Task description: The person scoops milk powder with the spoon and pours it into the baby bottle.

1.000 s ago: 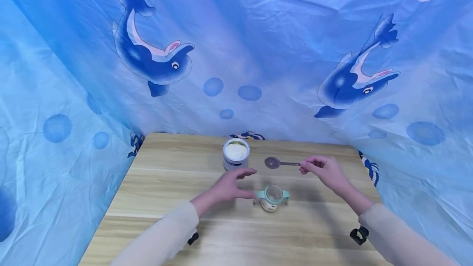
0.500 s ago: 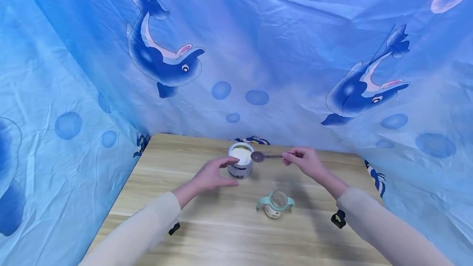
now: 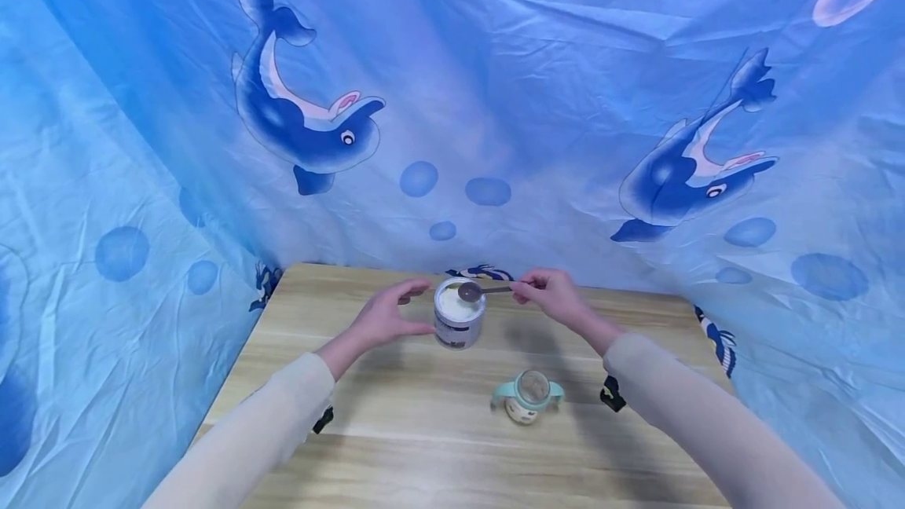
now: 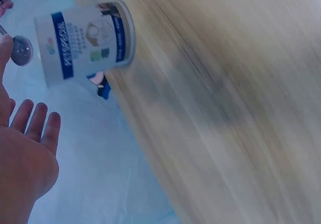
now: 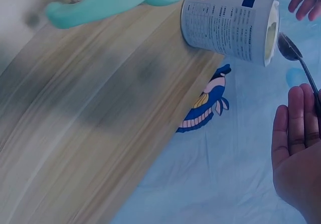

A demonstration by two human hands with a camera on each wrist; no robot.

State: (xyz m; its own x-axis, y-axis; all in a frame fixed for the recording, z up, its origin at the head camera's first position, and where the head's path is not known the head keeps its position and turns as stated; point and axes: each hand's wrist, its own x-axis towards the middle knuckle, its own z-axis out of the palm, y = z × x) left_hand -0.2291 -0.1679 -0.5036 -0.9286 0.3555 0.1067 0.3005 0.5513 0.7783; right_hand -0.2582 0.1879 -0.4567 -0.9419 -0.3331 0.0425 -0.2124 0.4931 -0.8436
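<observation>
At the top of the right wrist view I lose part of the cup (image 5: 108, 4); print (image 5: 216, 23) on the can (image 5: 235, 38) is too fine to read.

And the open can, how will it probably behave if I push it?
The can would likely slide rather than roll, as it stands upright on the table. Its straight wall looks stiff, so it should keep its shape. A hard push might spill the pale contents, since the top is open.
</observation>
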